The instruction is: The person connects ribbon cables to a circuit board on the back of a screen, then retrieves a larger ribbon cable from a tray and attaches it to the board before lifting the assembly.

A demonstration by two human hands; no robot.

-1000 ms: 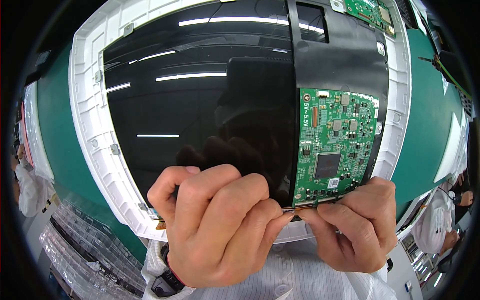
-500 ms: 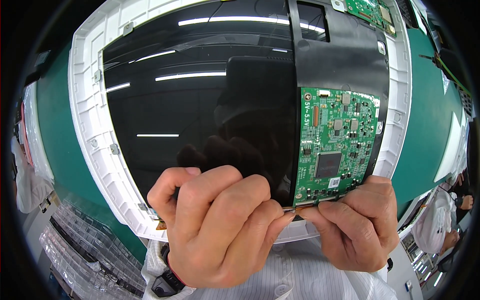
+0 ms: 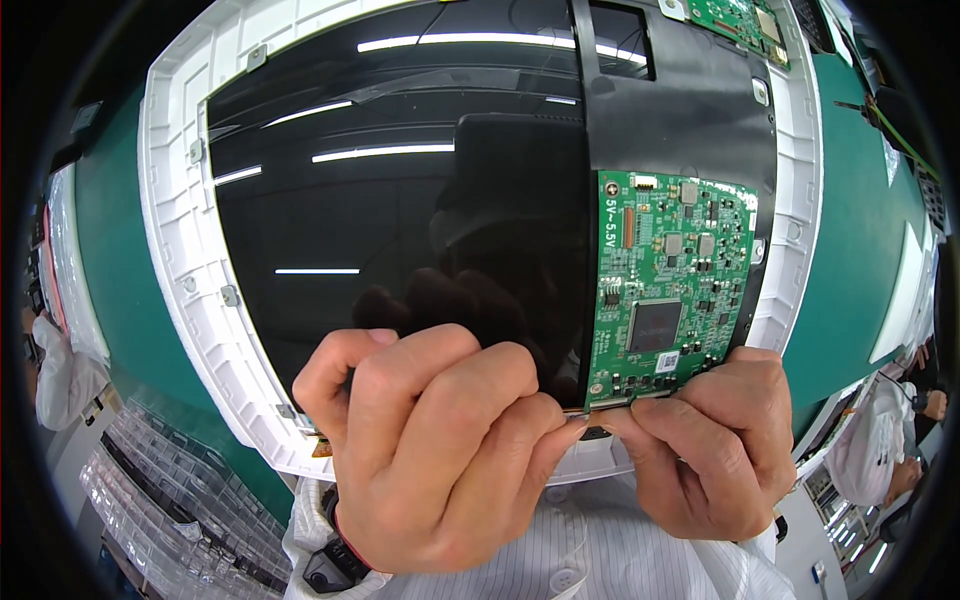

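A green circuit board (image 3: 720,265) lies on the right part of a large glossy black panel (image 3: 330,220), which sits inside a white plastic frame (image 3: 165,210). My left hand (image 3: 440,450) is closed, its thumb and finger pinched at the board's near edge, over the panel's lower rim. Just right of it, my right hand (image 3: 715,445) is closed too, with thumb and forefinger at the same edge. Between the fingertips shows a bit of a thin brownish flat cable (image 3: 600,419); the fingers cover most of it.
A second green board (image 3: 735,25) is at the far right of the frame. Green mat (image 3: 110,220) spreads on both sides. Clear plastic trays (image 3: 180,500) are stacked at the lower left. Co-workers in white garments (image 3: 870,440) appear at the right and left edges.
Both hands keep their pinch at the board's near edge, with the fingertips shifted only slightly. Less of the brownish cable shows between them now.
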